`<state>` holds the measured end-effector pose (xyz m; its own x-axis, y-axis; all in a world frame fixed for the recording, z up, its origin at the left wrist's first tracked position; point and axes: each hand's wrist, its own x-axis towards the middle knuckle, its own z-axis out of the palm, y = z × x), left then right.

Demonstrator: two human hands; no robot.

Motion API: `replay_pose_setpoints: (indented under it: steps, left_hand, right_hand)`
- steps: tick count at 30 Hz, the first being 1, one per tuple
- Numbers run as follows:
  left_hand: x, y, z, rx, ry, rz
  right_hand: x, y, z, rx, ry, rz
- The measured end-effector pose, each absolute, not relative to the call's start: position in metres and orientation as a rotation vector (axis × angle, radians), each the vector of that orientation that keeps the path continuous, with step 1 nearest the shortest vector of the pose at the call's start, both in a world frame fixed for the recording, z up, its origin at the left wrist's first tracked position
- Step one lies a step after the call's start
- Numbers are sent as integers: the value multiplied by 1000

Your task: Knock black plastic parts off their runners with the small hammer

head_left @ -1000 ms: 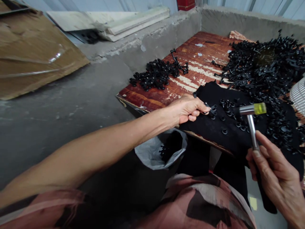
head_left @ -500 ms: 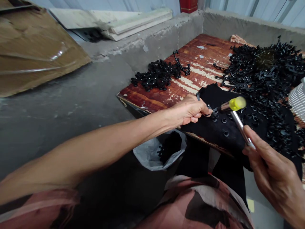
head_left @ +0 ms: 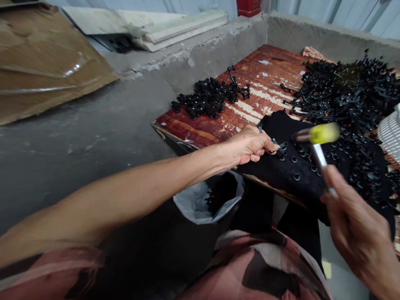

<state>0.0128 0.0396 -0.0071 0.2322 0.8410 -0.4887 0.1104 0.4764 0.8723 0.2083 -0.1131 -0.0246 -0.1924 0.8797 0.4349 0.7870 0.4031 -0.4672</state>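
Gripping the mallet (head_left: 321, 156), its yellow head blurred above the black cloth (head_left: 293, 166), is my right hand (head_left: 353, 216). My left hand (head_left: 253, 146) pinches a small black part (head_left: 282, 149) over the cloth's near-left area. Farther back, a black heap (head_left: 209, 98) lies on the table (head_left: 200, 129).

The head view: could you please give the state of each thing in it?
Left hand: closed on a black part
Right hand: gripping the hammer
Hammer: raised, head blurred
Black cloth: spread, small parts on it
White bag: open, dark pieces inside
Tabletop: worn, finish patchy
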Motion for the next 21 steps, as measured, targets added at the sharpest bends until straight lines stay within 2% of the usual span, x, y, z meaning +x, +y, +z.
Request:
replay_pose_setpoints:
  steps: [4, 13, 21]
  left_hand:
    - [13, 40, -6, 977, 1261, 629]
    - [4, 46, -9, 857, 1152, 561]
    - [6, 40, -7, 772, 1146, 602]
  right_hand:
    - [213, -109, -31, -1355, -2059, 301]
    - [214, -127, -34, -1573, -1418, 568]
    - [211, -128, -39, -1520, -1240, 734]
